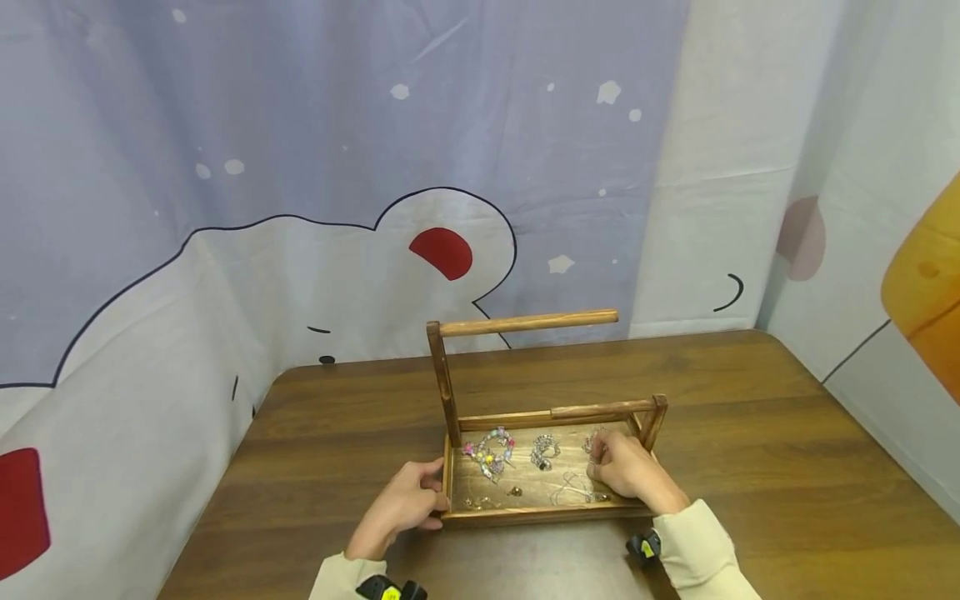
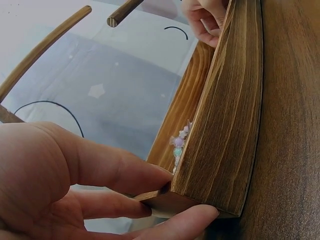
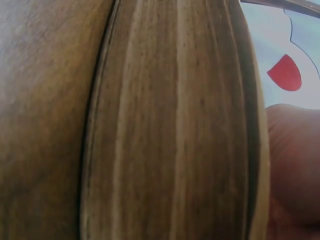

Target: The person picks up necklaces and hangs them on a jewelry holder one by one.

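Wooden tray [image 1: 540, 517] on the table [image 1: 345, 408], jewellery [image 1: 538, 454] inside. L hand [image 1: 405, 502]: fingers fairly straight, touching its left end; best to brace it lightly. R hand [image 1: 628, 468]: fingers curl by a silvery piece [image 1: 588, 444]; can't tell if pinched. Pieces prob. tangle, so go one by one. R-wrist view: blurry, mostly tray wall, hand cut off.

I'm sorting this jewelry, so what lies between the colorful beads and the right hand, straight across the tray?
In the head view, a silvery chain lies between the colorful beads and the right hand, plus another silvery piece beside that hand.
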{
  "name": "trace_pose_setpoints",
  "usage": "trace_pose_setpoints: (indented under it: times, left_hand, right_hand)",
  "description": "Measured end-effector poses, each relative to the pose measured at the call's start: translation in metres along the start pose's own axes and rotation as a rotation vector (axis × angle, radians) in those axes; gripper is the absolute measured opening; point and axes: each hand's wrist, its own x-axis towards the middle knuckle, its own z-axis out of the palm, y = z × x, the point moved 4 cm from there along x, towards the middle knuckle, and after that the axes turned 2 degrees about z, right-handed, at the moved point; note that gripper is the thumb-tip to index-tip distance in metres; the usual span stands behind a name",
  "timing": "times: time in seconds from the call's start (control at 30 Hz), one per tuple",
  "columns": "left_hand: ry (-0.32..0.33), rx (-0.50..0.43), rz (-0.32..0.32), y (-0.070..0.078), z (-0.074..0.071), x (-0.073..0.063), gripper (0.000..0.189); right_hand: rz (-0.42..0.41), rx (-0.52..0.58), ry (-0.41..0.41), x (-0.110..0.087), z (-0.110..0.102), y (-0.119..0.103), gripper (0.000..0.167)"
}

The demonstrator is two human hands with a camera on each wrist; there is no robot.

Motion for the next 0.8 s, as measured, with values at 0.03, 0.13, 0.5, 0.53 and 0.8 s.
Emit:
trace_pose_setpoints:
  times: [0.03, 0.13, 0.5, 0.53, 0.8]
  left_hand:
    - [0.0, 0.001, 0.001, 0.0, 0.0, 0.0, 0.073]
    - [-0.001, 0.001, 0.001, 0.001, 0.0, 0.0, 0.073]
    - [0.005, 0.026, -0.018, 0.002, 0.0, 0.001, 0.072]
    - [0.008, 0.033, -0.015, 0.002, 0.001, 0.001, 0.072]
    - [0.026, 0.066, -0.01, 0.005, 0.002, -0.001, 0.072]
  right_hand:
    - [-0.006, -0.005, 0.001, 0.0, 0.0, 0.0, 0.015]
    - [-0.024, -0.018, 0.004, -0.001, 0.0, -0.002, 0.016]
    - [-0.1, -0.122, -0.052, -0.004, 0.002, -0.006, 0.018]
    - [-0.109, -0.144, -0.068, -0.005, 0.001, -0.008, 0.018]
    - [-0.078, -0.214, -0.118, -0.012, -0.001, -0.011, 0.03]
